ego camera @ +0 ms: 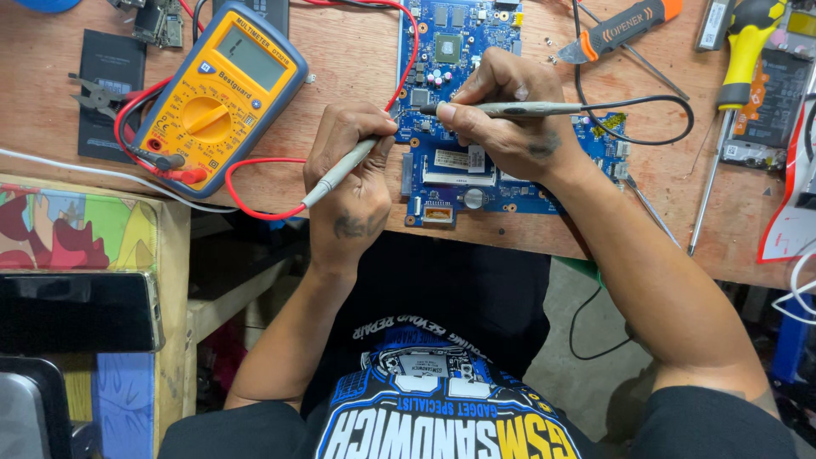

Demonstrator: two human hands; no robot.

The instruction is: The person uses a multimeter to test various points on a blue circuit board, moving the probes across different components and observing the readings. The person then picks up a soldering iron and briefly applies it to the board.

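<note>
The worn wooden workbench (357, 59) carries everything here. Largest on it is the blue rectangular laptop circuit board (476, 183), lying flat at the bench's near edge, in the middle. Left of the board sits the yellow handheld multimeter with a grey screen and round dial (219, 95), tilted, its red lead (255, 183) looping from its lower end toward the board. Right of the board, near the far edge, lie an orange-and-grey prying tool (625, 25) and a yellow-handled screwdriver (748, 47).

The left hand (350, 183) rests at the board's left edge, fingers closed around a slim grey test probe (340, 172), its tip angled up onto the board. The right hand (510, 115) lies over the board's middle, thumb and fingers pinched on a second grey probe (510, 109) held almost level, tip pointing left toward the left hand's fingertips; its black lead (654, 127) curls off right of the board.
</note>
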